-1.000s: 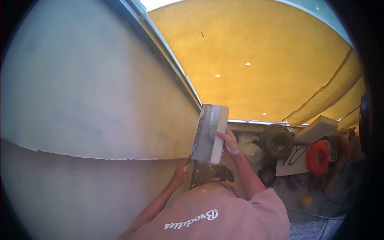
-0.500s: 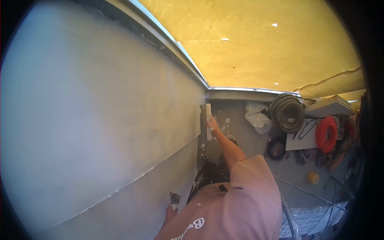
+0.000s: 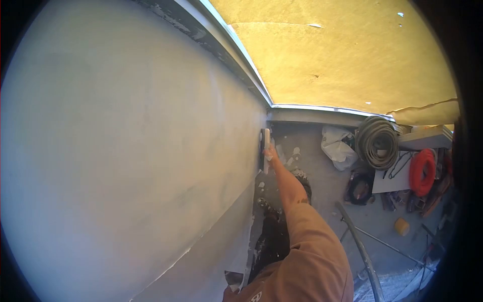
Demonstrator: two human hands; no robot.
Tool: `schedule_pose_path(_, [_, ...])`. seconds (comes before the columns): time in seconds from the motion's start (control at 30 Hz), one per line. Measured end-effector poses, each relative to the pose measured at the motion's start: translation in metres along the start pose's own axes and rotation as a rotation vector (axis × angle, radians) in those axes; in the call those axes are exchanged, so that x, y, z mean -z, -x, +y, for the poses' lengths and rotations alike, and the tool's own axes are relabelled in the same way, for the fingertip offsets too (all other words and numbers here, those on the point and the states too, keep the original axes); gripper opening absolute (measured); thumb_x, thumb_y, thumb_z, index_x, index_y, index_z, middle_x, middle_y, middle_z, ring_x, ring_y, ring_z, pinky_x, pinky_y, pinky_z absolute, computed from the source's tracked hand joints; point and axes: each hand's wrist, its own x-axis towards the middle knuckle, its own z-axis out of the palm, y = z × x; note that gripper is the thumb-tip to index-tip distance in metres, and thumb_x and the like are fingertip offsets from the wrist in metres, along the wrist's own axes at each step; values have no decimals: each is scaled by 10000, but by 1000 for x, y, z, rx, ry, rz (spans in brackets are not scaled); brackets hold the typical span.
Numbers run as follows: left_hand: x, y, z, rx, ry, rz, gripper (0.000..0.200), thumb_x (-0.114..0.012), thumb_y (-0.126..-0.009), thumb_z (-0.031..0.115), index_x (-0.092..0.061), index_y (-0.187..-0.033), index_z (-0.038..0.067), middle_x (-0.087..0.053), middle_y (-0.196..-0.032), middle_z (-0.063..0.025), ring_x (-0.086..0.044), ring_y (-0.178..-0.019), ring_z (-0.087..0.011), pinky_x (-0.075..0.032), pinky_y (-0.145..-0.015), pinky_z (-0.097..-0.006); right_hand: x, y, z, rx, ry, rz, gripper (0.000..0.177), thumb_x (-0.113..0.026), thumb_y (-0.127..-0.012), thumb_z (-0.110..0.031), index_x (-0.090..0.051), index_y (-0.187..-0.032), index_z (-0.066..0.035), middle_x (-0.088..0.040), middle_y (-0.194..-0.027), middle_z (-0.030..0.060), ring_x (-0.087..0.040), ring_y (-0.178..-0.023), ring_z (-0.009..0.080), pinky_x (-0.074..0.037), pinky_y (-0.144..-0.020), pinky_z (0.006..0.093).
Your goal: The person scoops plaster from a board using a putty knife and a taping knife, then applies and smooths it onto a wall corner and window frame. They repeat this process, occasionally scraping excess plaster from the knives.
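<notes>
My right hand [image 3: 270,152] is stretched forward, closed on a wide putty knife [image 3: 267,136] with a pale handle. Its long dark blade edge stands upright against the far end of the grey wall [image 3: 131,131], close to the corner. At the bottom of the view, my left hand [image 3: 230,295] is partly cut off by the frame. It grips a smaller putty knife [image 3: 233,279], whose metal blade points up beside the lower wall strip. A ridge line [image 3: 186,251] runs along the wall between its smooth upper face and the lower part.
Yellow sheeting [image 3: 332,60] covers the opening above the sill. On the floor at right lie a white plastic bag [image 3: 338,147], a coiled grey hose [image 3: 376,143], a red coil [image 3: 422,172] and a yellow roll [image 3: 401,226]. A metal tube frame [image 3: 363,251] stands near my right side.
The view has shifted, so the floor items and corner appear further right. My right hand's knife stays at the wall's far end, its blade now closer to it. My left hand sits lower in view.
</notes>
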Motion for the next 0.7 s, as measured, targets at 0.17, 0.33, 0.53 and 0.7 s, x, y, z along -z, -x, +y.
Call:
schedule_pose_path(0.17, [-7,-12,8,-15,-12,-19,285,-671,-864,78,-592,-1116,-30,-669,-1019,-241,-659,-948,-397,-506,-820,-454,-13,20,-36,44,77,-35,618,-549,-738,-60,-533,-1357,-56,-609,-1044,117,-565,-936,212,-477,-833,351])
schedule_pose_path(0.33, [-4,-33,41,-107,-50,-21,290,-675,-863,83,-594,-1117,-30,-672,-1019,-239,-662,-945,-394,-507,-819,-454,-26,70,-128,181,85,-200,679,-551,-751,-77,-453,-1421,-18,-614,-1100,134,-568,-946,210,-478,-835,339])
schedule_pose_path(0.53, [8,-53,88,-307,-116,-14,295,-681,-862,90,-596,-1118,-30,-675,-1019,-236,-665,-940,-390,-508,-817,-454,-46,133,-265,339,236,-279,558,-582,-800,-126,-517,-1347,-38,-656,-990,108,-618,-922,209,-499,-829,363])
schedule_pose_path(0.7, [14,-63,130,-487,-171,-6,300,-685,-861,95,-598,-1119,-30,-677,-1019,-234,-667,-937,-387,-510,-815,-454,-90,175,-369,643,477,-359,401,-600,-893,-235,-499,-1147,58,-643,-879,220,-679,-746,331,-533,-649,422])
